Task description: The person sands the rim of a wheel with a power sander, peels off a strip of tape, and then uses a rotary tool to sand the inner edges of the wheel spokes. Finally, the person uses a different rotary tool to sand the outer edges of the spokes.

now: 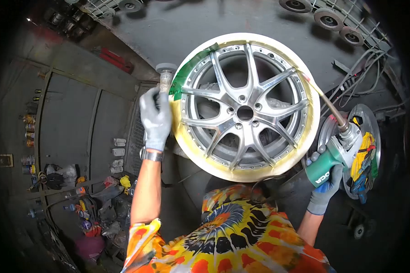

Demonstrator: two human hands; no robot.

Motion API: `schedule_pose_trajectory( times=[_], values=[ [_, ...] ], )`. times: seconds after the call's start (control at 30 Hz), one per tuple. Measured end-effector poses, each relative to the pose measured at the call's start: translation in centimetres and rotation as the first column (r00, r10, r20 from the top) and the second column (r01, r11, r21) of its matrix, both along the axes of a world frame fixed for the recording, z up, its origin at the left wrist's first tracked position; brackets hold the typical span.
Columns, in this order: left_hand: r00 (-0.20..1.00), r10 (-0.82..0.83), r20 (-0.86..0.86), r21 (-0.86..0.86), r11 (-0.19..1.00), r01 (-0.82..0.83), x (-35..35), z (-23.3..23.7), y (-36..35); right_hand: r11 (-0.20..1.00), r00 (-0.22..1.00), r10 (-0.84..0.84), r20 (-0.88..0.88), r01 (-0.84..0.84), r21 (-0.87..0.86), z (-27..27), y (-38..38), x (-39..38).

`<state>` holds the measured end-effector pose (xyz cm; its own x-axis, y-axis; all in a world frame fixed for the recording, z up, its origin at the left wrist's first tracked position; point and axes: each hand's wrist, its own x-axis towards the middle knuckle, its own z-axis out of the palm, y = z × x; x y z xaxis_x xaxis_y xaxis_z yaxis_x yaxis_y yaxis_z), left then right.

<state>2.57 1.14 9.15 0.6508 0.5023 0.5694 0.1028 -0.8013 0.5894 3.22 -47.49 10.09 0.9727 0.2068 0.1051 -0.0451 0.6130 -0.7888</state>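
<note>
Silver wheel [232,105], left hand [155,119] gripping its edge; right hand [325,189] grips green grinder [327,164] alongside.

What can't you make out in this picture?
All in the head view:
1. What the left hand grips beside the wheel: its glove covers it.
2. The tool tip at the rim: thin and blurred.
3. Most of the right hand: hidden under the tool.
4. Labels on the bottles at far left: too small, dark.
</note>
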Motion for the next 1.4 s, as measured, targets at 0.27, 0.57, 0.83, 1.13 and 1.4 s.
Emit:
schedule_pose_trajectory(
  times=[0.27, 0.57, 0.83, 1.13, 1.4],
  values=[
    [0.933, 0.106, -0.344, 0.339, 0.941, 0.018, 3.7, -3.0, 2.0, 0.975, 0.996, -0.057, -0.064, 0.042, -0.216, 2.2, 7.7, 1.0],
    [0.892, 0.045, -0.450, 0.347, 0.929, 0.128, 3.6, -2.4, 2.4, 0.951, 0.983, -0.060, -0.172, 0.004, -0.309, 3.8, 13.6, 3.9],
    [0.933, -0.345, -0.100, -0.522, 0.817, 0.246, -3.8, -0.5, -5.3, 0.913, 0.981, -0.032, -0.190, -0.049, -0.406, 1.3, 15.5, 3.5],
    [0.601, -0.633, 0.488, -0.860, -0.228, 0.457, 4.1, 0.2, -11.9, 0.863, 0.987, -0.016, -0.163, -0.069, -0.500, -0.4, 20.0, 4.4],
    [0.651, -0.660, 0.376, -0.911, -0.135, 0.389, 5.6, -2.7, -10.4, 0.859, 0.963, 0.032, -0.269, -0.164, -0.485, -1.9, 21.1, 4.8]
  ],
)
